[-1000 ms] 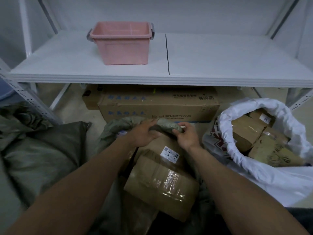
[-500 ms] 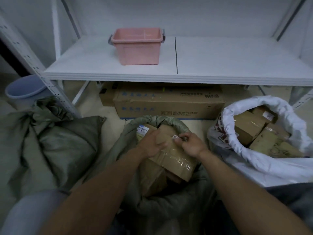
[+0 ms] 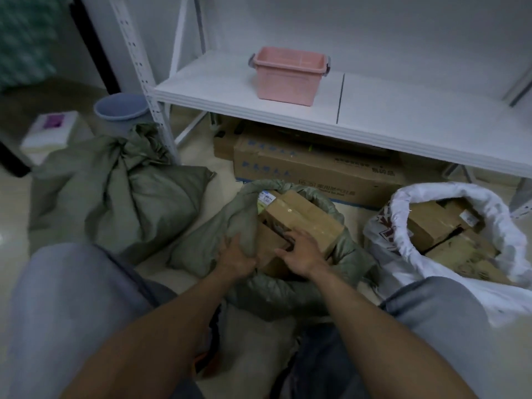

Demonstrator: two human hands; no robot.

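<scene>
While the left hand [image 3: 237, 256] is closed round a fold of the green sack [image 3: 342, 251] at its near-left rim, the mouth is held slack and open, and the taped parcel [image 3: 305, 216] is seen lying tilted inside, just ahead of the right hand [image 3: 303, 254]. That hand is laid across the parcel's near end with the thumb stretched wide towards the other hand; whether the fingertips are hooked under the edge cannot be told, since they are lost in the shadow of the gap. A stiff cardboard body is to be expected, firm at the corners, but glossy tape is wrapped over the top face, so a slippery surface is judged likely there. Some weight is suggested by how deep it sits. A hold at the two short ends, on bare card beyond the tape, would be safest. A second box [image 3: 270, 243] is wedged right under the palm, so snagging is to be watched for. The sack cloth is soft and gives no support, and is best kept pulled down and away from the grip.
</scene>
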